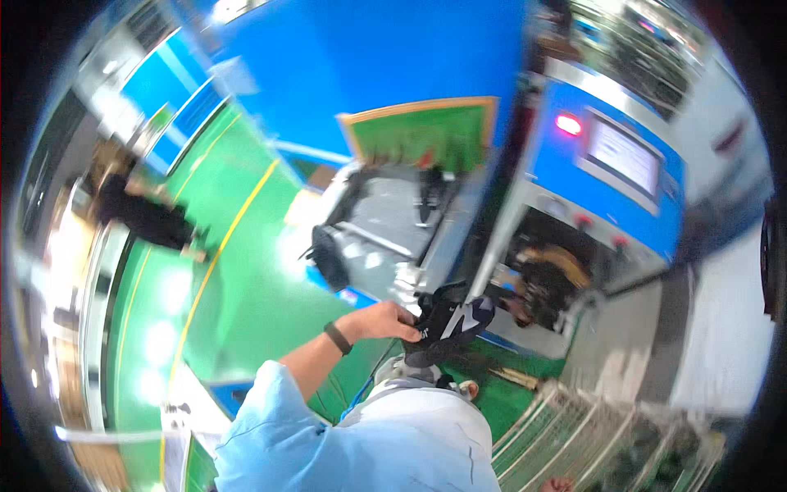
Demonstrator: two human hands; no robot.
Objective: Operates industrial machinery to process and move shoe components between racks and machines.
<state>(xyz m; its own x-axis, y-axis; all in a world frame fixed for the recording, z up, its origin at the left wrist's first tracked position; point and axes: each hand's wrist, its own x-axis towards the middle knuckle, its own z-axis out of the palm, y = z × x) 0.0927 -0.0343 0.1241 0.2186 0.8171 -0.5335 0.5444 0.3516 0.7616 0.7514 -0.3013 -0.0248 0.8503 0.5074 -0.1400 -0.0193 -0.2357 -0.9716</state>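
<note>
My left hand [384, 321] is in front of my body, its fingers closed on a black shoe [453, 321] with white markings. Motion blur hides the shoe's finer details. Low on the right, by the lower edge, a small blurred patch of skin that looks like my right hand [559, 485] shows over a wire rack [566, 435]. Its fingers cannot be made out. Ahead of my left hand, a dark rounded thing [329, 259] sits at the near left corner of a grey work surface [393, 209].
A blue machine [623, 156] with a screen, a lit red lamp and a dark opening stands at the right. A large blue cabinet [369, 57] rises behind the work surface. Yellow lines cross the green floor [262, 271]. At the far left is a person in dark clothes [139, 209].
</note>
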